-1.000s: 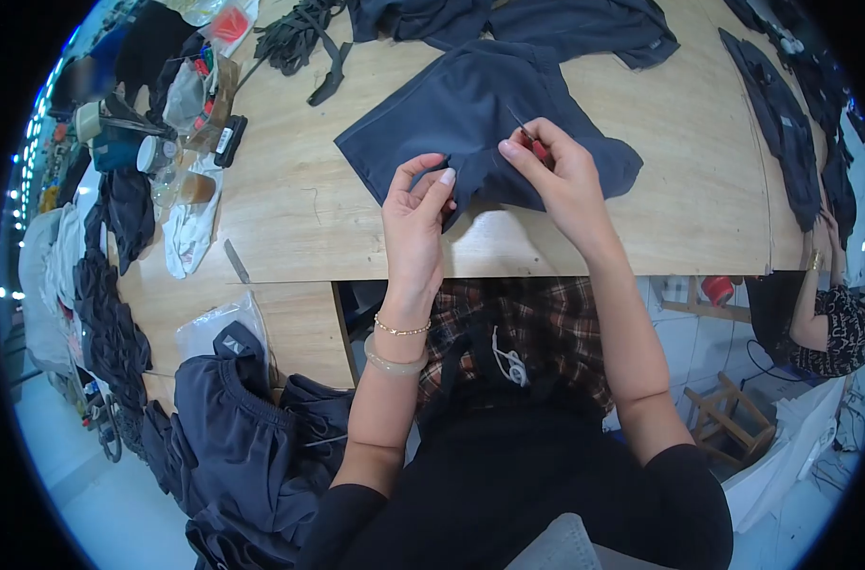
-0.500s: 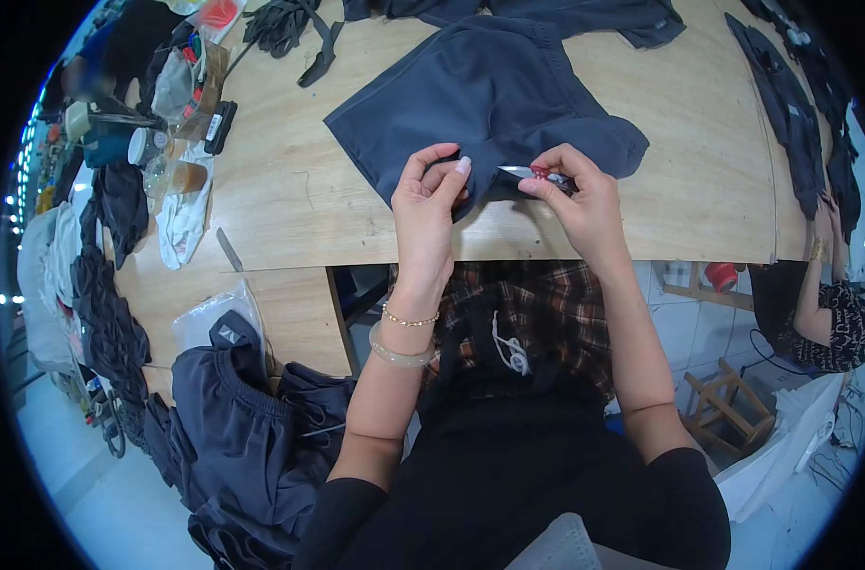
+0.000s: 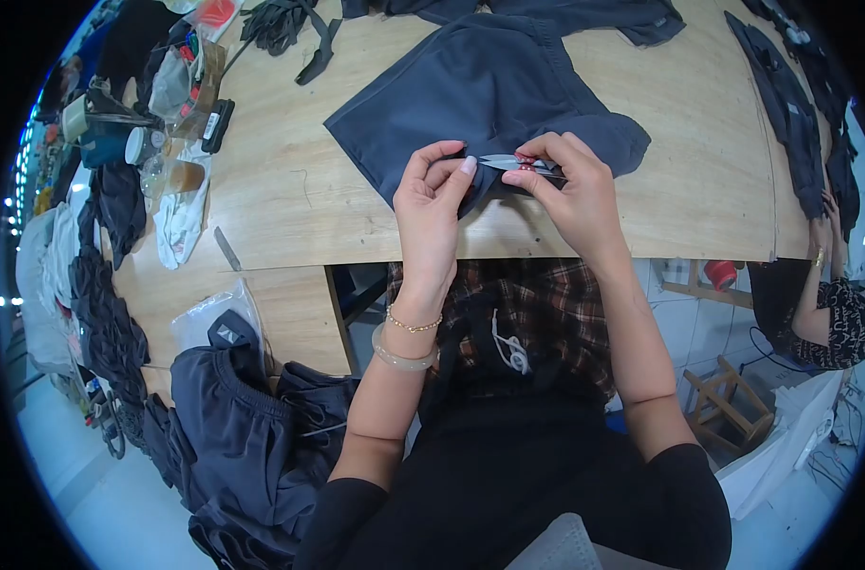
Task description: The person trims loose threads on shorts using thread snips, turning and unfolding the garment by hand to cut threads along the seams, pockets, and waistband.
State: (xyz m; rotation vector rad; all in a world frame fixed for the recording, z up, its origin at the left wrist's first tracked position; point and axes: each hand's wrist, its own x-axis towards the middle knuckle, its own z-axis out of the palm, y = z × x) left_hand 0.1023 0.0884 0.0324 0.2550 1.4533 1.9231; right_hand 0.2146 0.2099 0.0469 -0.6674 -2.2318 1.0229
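Dark blue-grey shorts (image 3: 470, 85) lie spread on the wooden table, one leg end at the near edge. My left hand (image 3: 429, 199) is closed, thumb and fingers pinching the fabric at that leg. In my right hand (image 3: 580, 190) are small thread snips (image 3: 499, 162) with pointed silver blades and red on the handle. The blades point left, with their tips close to my left thumb and fingertips. Whether they touch fabric or a thread there is too small to tell.
More dark garments (image 3: 233, 418) are heaped at lower left beside a plastic bag (image 3: 241, 304). Jars, a black case (image 3: 220, 125) and a thin metal blade (image 3: 227, 249) lie on the table's left side. Another person's arm (image 3: 814, 285) reaches in at right, near a wooden stool (image 3: 732, 408).
My right hand has moved slightly left and up, bringing the snips' tips to my left fingertips. Both blades now show. My left hand and the shorts have hardly moved.
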